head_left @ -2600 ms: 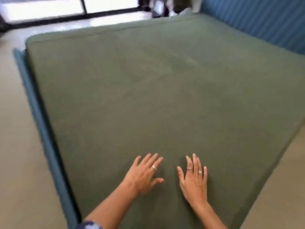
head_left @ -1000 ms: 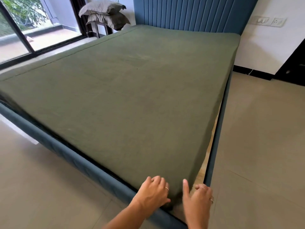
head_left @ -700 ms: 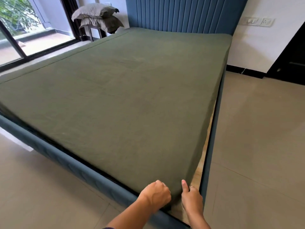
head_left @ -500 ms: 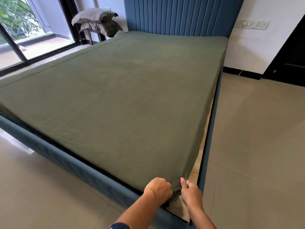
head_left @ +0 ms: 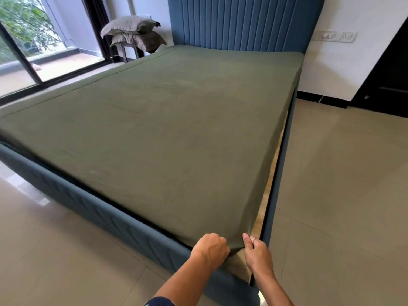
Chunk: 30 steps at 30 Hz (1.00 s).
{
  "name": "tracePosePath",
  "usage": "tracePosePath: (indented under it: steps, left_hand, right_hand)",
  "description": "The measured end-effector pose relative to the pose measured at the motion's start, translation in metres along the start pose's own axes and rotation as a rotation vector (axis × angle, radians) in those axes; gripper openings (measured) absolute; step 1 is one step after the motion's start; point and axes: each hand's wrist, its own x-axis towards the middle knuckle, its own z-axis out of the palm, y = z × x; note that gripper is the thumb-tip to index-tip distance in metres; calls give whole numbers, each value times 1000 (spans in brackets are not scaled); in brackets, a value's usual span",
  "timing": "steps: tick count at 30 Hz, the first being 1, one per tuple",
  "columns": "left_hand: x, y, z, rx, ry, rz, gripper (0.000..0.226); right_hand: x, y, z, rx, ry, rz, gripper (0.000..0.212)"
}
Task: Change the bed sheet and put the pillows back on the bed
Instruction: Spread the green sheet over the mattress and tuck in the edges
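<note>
1. The olive-green fabric bed sheet [head_left: 167,133] lies smooth over the mattress, inside the blue padded bed frame [head_left: 92,208].
2. At the near corner, the left hand [head_left: 210,248] and right hand [head_left: 257,250] (a ring shows) each grip the sheet's edge, close together.
3. 2 grey pillows [head_left: 132,33] sit stacked beside the blue ribbed headboard [head_left: 242,21].

You are viewing through single head camera, looking forward and down from bed [head_left: 167,138] foot corner toward headboard [head_left: 242,21]; hands close below.
</note>
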Motion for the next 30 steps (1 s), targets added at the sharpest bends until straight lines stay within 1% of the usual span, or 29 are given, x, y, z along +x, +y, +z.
tracePosePath:
  steps: [3, 6, 11, 13, 15, 16, 18, 19, 21, 23, 24, 26, 27, 29, 30]
  left_hand:
    - [1, 2, 2, -19, 19, -24, 30]
    - [4, 4, 5, -40, 19, -40, 29]
    - [12, 11, 18, 25, -35, -18, 29]
    - [17, 15, 20, -15, -6, -52, 30]
    - [19, 18, 20, -96, 4, -121, 31]
    - [17, 20, 20, -147, -8, -159, 32]
    - [8, 21, 21, -247, -70, -228, 31]
    - [0, 20, 25, -284, -115, -255, 31]
    - [-11, 7, 34, -333, -162, -256, 39]
    - [-20, -14, 39, -441, -224, -228, 48]
    - [-24, -27, 39, -513, -227, -220, 47]
    - [-33, -51, 34, -617, -169, -242, 39]
    - [-37, -65, 31, -613, -124, -272, 36]
    - [-44, -92, 24, -521, -7, -376, 33]
    - [-46, -105, 21, -466, 60, -420, 32]
  right_hand:
    - [2, 3, 1, -44, -21, -21, 36]
    - [4, 2, 1, -76, -21, -24, 43]
    - [0, -5, 4, -15, 22, -47, 43]
    - [2, -5, 7, 30, 15, -32, 38]
    - [0, -3, 13, 40, -32, 1, 29]
    - [-4, 0, 14, 31, -88, 18, 26]
    - [-13, 2, 10, -61, -196, 3, 20]
    - [-16, 3, 6, -104, -192, -19, 17]
    - [-10, -5, -5, -141, -72, -70, 13]
    - [2, -19, -18, -203, 36, -102, 18]
    - [7, -30, -23, -240, 70, -139, 20]
    - [14, -53, -26, -327, 123, -261, 25]
    - [15, -66, -24, -391, 142, -335, 27]
    - [12, -90, -11, -551, 116, -497, 34]
    - [9, -100, -2, -621, 66, -566, 39]
